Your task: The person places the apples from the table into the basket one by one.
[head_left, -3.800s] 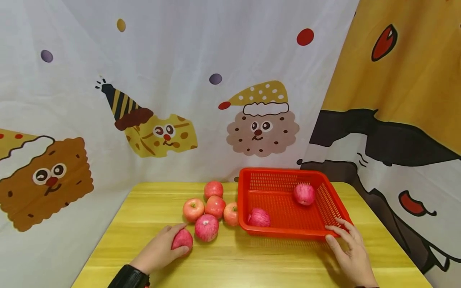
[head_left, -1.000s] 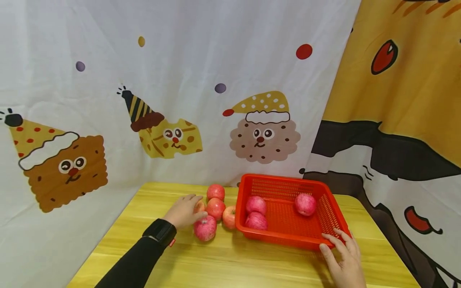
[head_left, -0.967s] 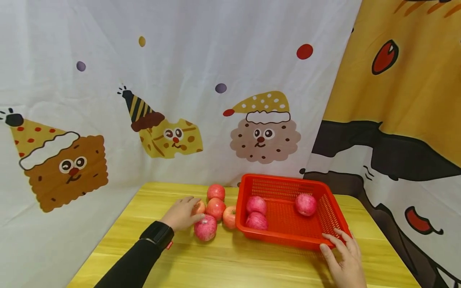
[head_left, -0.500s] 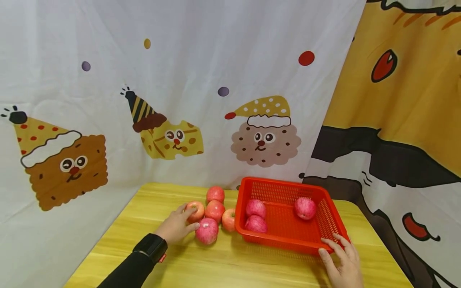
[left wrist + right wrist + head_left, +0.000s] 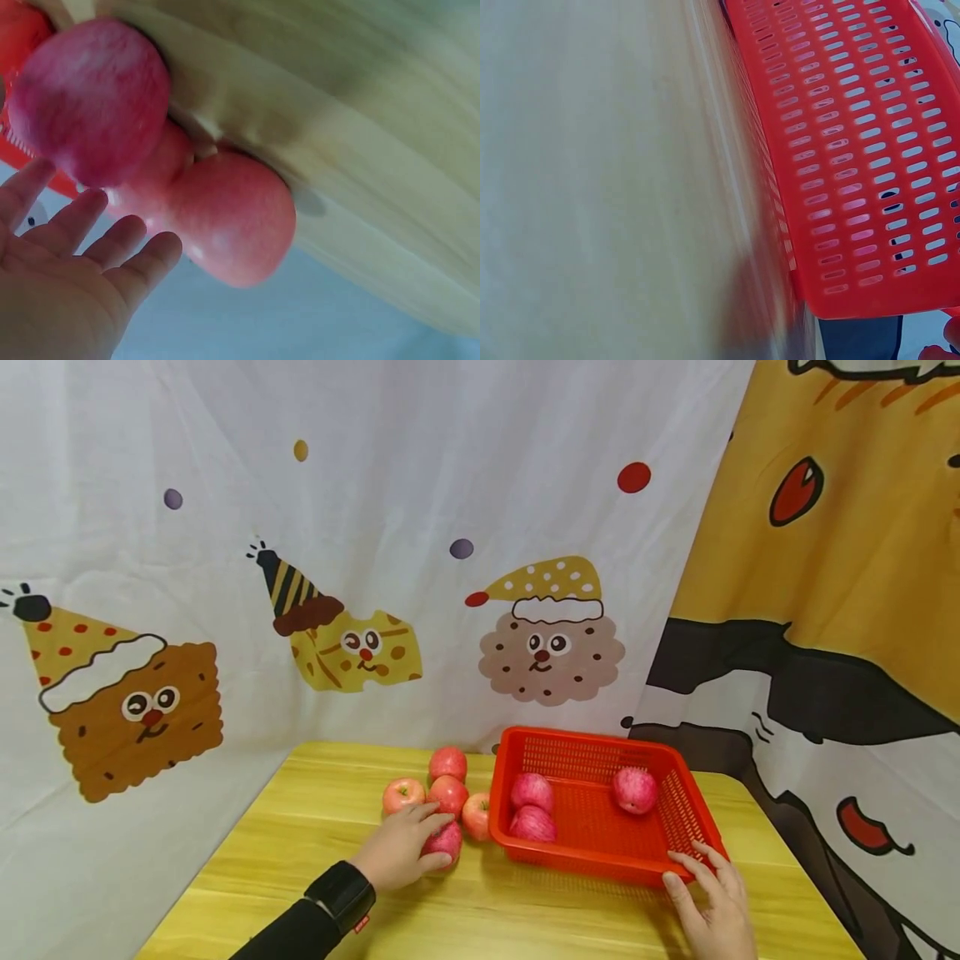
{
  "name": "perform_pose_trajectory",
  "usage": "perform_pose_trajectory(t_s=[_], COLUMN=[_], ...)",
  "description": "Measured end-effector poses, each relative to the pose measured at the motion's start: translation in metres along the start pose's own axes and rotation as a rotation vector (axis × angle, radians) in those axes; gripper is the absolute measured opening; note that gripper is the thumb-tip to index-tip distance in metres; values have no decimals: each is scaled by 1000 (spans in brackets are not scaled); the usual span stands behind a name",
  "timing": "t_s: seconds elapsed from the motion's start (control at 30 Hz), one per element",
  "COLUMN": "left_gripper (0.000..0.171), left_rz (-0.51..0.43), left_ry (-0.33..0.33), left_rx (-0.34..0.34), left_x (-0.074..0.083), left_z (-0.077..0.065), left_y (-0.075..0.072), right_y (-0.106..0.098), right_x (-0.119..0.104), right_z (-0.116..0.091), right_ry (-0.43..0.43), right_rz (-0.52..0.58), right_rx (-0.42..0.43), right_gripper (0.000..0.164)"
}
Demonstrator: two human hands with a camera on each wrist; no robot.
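In the head view my left hand (image 5: pixel 401 852) reaches over a pink apple (image 5: pixel 444 845) at the front of a loose group, with its fingers partly hiding it. The left wrist view shows this hand's fingers (image 5: pixel 124 241) extended beside the same pink apple (image 5: pixel 94 101); they are not wrapped round it. My right hand (image 5: pixel 716 902) holds the front right corner of a red plastic basket (image 5: pixel 585 862), fingers over the rim and thumb at the outer front side. Two pink apples, the rear one (image 5: pixel 532 793) and the front one (image 5: pixel 533 823), touch at the basket's left side.
Another apple (image 5: pixel 635 790) lies at the basket's back right. Left of the basket sit a yellowish-red apple (image 5: pixel 403 796), a back apple (image 5: pixel 448 764), a middle one (image 5: pixel 448 796) and one against the basket wall (image 5: pixel 476 816). A printed curtain (image 5: pixel 390 485) hangs behind the wooden table (image 5: pixel 480 918).
The apple my left hand held at the front left is now in the basket. Lately that hand has moved from the yellowish-red apple to the pink one. My right hand stays at the basket corner.
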State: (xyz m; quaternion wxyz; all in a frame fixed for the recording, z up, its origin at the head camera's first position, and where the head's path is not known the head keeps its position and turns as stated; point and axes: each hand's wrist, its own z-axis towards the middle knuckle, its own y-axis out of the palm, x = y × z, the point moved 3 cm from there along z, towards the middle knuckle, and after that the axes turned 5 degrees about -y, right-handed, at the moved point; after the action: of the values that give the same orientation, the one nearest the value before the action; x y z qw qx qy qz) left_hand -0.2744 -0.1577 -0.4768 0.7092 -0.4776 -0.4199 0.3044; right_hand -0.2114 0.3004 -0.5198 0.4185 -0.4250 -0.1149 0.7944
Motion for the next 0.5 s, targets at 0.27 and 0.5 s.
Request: perform_pose_trajectory(t_s=[0.27,0.5], left_gripper=[66,70], left_rz=[-11,-12], left_ry=[-17,-31], left_rx=[-43,-57], left_x=[9,11], left_z=[-2,-4], left_y=[9,17], right_y=[-1,-1], right_x=[-1,0], right_z=[-1,-1], right_ry=[25,9], right_rz=[26,23], right_rx=[-9,-8], right_gripper=[24,24])
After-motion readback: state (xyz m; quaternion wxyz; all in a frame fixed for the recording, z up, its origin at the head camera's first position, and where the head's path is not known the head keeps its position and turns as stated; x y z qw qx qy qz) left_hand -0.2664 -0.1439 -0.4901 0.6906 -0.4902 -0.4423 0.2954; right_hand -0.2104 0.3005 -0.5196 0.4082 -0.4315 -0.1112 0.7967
